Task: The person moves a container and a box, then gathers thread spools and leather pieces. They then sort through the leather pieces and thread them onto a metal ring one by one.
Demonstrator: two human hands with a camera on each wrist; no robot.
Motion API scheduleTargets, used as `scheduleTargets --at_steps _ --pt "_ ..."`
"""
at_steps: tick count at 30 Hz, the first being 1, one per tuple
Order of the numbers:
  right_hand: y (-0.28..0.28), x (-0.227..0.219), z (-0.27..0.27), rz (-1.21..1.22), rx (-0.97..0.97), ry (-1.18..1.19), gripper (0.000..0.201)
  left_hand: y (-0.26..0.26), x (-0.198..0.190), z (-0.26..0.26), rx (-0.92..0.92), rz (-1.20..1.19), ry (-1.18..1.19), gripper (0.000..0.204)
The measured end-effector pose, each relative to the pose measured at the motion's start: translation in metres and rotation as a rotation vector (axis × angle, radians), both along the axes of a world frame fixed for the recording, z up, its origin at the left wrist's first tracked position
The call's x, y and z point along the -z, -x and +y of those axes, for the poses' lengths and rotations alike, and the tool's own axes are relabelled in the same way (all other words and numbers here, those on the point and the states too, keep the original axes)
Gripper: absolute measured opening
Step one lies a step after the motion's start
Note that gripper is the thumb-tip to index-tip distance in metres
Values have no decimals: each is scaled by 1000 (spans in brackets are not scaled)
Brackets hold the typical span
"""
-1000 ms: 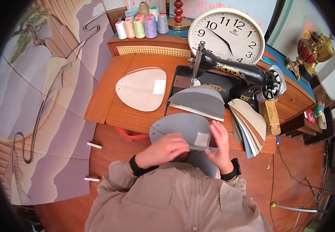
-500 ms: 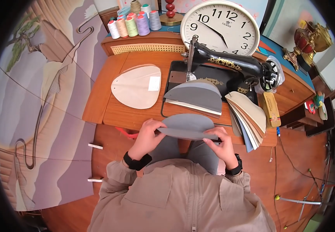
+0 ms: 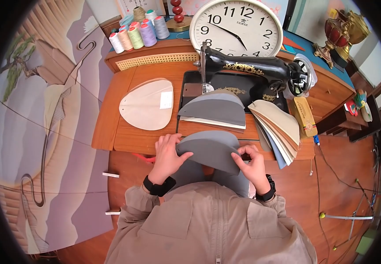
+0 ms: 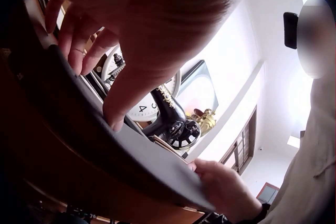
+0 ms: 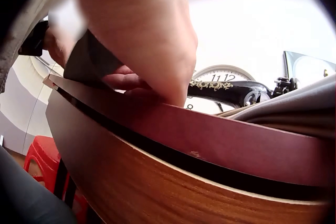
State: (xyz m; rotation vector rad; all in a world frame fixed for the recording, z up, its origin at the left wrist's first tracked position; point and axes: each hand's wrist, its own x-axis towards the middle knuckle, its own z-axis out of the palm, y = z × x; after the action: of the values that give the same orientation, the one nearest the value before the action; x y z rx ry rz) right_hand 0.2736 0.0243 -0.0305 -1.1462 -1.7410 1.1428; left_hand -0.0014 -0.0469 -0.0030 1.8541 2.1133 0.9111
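Note:
A grey rounded sheet (image 3: 208, 152), folded over into a half-oval, stands at the table's front edge in the head view. My right hand (image 3: 253, 165) pinches its right end, thumb in front and curled fingers behind. At the left end is my left hand (image 3: 167, 156), its thumb overlapping the sheet and its other fingers spread at the table edge. The left wrist view shows the left thumb (image 4: 115, 113) against the sheet's upper edge. Behind lies a similar folded dark grey stack (image 3: 212, 110). A beige rounded sheet (image 3: 144, 108) with a white label lies flat to the left.
A black sewing machine (image 3: 252, 66) stands behind, before a large wall clock (image 3: 239, 31). Fanned beige, white and blue sheets (image 3: 278, 127) overhang the table's front right beside a yellow box (image 3: 305, 116). Thread spools (image 3: 135, 37) stand at the back left. A red stool (image 5: 44, 155) is below.
The grey sheet went from flat, label showing, to folded over, its dark side facing me. The left hand moved from over the sheet to its left end; the right hand took the right end.

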Motion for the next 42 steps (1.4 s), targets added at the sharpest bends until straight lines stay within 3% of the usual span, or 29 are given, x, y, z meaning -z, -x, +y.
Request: scheduleTargets --at_steps 1,5,7,9,11,13,15,18,21,22,25,31,38,40,41,42 --pt "1 -2 0 2 2 0 21 1 -4 0 10 -28 141 42" --pt "-3 -9 4 -86 18 -81 25 7 -6 8 110 -12 207 34" --pt "-7 -4 8 -122 25 -123 31 7 -10 12 182 -321 258 25" --pt "-9 10 11 42 19 -78 49 5 -22 17 242 -340 171 21" --pt "-9 10 14 146 -16 -29 52 1 -38 25 297 -362 84 17" --pt "-9 9 17 249 -55 18 55 -2 -52 39 235 -744 110 17" --pt "-9 14 21 439 -79 120 60 -1 -56 58 261 -766 57 16" --pt "-12 20 24 460 -60 109 54 4 -52 91 227 -974 34 21" --pt "-13 20 24 493 -35 112 47 17 -13 117 216 -962 69 32" --pt "-15 22 25 501 -33 103 46 21 -7 120 204 -875 100 44" --pt "-17 23 26 511 -27 89 44 28 7 116 109 -775 129 49" --pt "-15 25 26 503 -38 89 40 49 23 114 81 -961 106 47" --pt "-13 26 25 480 -2 99 35 48 22 115 126 -876 1 37" --pt "-13 26 24 480 1 95 34 51 17 115 25 -526 -24 30" --pt "-13 28 25 477 3 85 33 54 13 111 21 -528 -27 30" --pt "-13 28 25 476 4 77 33 58 8 105 35 -251 -149 33"
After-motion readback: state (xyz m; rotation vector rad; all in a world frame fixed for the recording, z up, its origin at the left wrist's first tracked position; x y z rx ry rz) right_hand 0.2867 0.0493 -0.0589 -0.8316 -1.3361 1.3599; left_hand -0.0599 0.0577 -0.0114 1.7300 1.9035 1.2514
